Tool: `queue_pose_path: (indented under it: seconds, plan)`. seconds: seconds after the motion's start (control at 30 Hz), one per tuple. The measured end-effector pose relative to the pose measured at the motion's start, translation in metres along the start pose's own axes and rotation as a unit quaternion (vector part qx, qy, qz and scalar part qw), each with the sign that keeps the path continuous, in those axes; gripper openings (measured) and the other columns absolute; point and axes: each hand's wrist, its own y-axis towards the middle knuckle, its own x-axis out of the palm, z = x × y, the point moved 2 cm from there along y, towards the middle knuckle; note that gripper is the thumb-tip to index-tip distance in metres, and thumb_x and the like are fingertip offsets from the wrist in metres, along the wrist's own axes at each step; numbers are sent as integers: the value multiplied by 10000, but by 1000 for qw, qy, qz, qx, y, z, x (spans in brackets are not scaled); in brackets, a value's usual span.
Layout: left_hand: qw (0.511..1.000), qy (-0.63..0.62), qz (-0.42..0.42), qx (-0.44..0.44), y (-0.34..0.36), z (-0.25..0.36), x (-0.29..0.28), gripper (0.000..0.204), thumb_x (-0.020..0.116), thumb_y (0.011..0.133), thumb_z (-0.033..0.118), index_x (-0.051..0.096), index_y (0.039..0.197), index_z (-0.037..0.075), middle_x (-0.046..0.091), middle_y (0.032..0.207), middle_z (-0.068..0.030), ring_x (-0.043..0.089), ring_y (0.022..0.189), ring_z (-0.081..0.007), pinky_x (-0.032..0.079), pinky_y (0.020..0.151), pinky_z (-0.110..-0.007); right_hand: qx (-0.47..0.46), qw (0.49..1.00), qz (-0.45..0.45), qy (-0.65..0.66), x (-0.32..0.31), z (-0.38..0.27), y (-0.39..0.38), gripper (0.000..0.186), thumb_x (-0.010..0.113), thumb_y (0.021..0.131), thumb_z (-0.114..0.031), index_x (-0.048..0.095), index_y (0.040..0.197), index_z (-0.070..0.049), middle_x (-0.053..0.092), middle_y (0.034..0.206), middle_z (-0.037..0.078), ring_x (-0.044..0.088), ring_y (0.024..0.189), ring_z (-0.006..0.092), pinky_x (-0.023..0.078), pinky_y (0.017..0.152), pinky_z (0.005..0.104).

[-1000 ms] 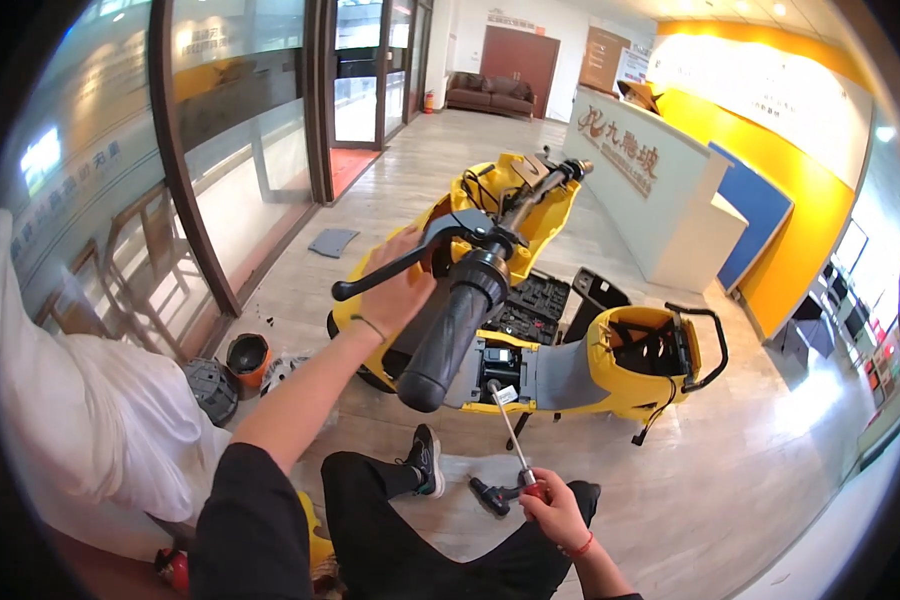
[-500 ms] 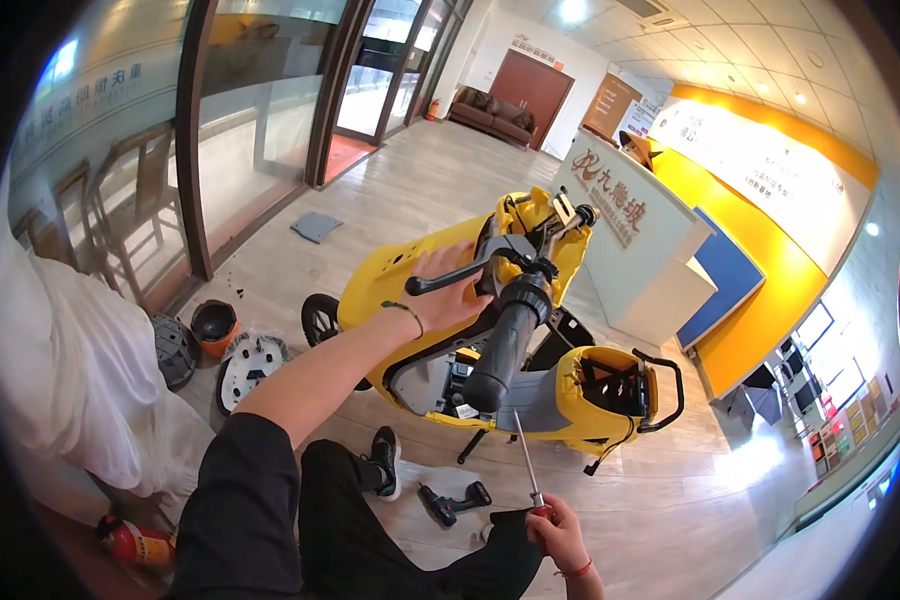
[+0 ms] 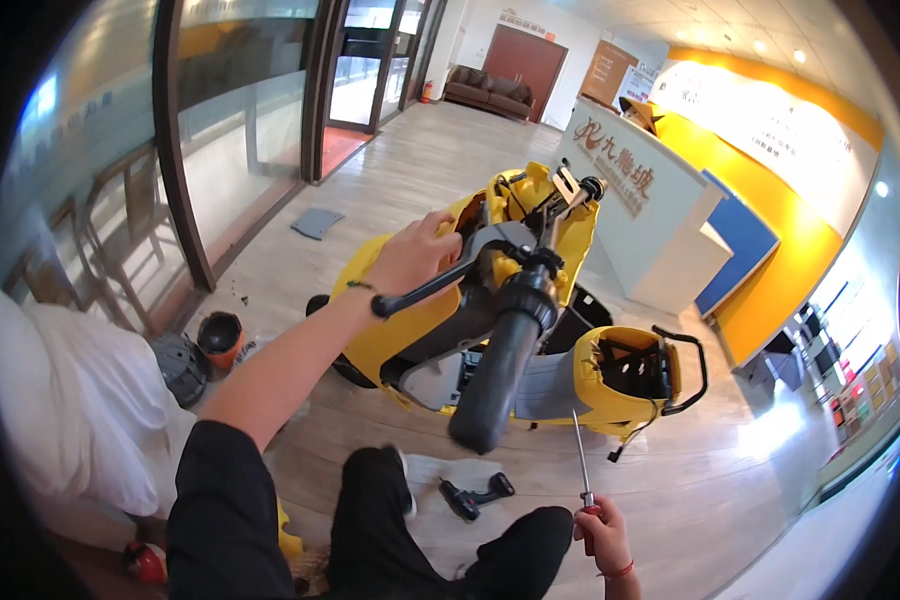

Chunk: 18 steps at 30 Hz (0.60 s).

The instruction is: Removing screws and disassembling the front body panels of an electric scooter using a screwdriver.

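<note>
A yellow electric scooter (image 3: pixel 610 390), partly stripped of its covers, stands before me. Its black handlebar grip (image 3: pixel 500 375) points toward me, with a black brake lever (image 3: pixel 430 287) alongside. My left hand (image 3: pixel 415 252) is at the upper edge of the yellow front panel (image 3: pixel 375 315), its fingers curled over that edge just beyond the lever. What the fingertips touch is hidden. Low on the right, my right hand (image 3: pixel 605 540) is closed around the red handle of a screwdriver (image 3: pixel 583 465). Its long metal shaft points up, toward the scooter's rear part.
A cordless drill (image 3: pixel 477 494) lies on the floor by my knees. Left are an orange-and-black container (image 3: pixel 220 338), a dark helmet-like shell (image 3: pixel 178 368) and white cloth (image 3: pixel 100 390). A grey flat piece (image 3: pixel 316 224) lies near the glass doors. Behind the scooter stands a white counter (image 3: pixel 650 215).
My left hand has shifted up and left, its fingers now curled at the panel edge. My right hand has moved right with the screwdriver. The view has shifted and the grip looks closer.
</note>
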Motion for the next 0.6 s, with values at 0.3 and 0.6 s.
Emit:
queue_pose_path:
  seconds: [0.3,0.6]
  plan:
    - [892,-374,-153,-204,-56,-35,44,271,528,908,231,582,1080,28,621,1030,-64,582,1010,-193,454,865,-318,76,983,-125,114,-3,65,165,372,602,821,-43,498,1174,12,560,720,21,531,559,85,417,478,207]
    - [959,-132,-169,-186,-79,-58,52,321,486,869,135,520,1158,0,574,1048,-145,542,946,-272,437,821,-346,95,969,-223,46,-12,-30,205,397,629,809,-68,509,1183,-10,578,803,6,526,644,74,449,565,226]
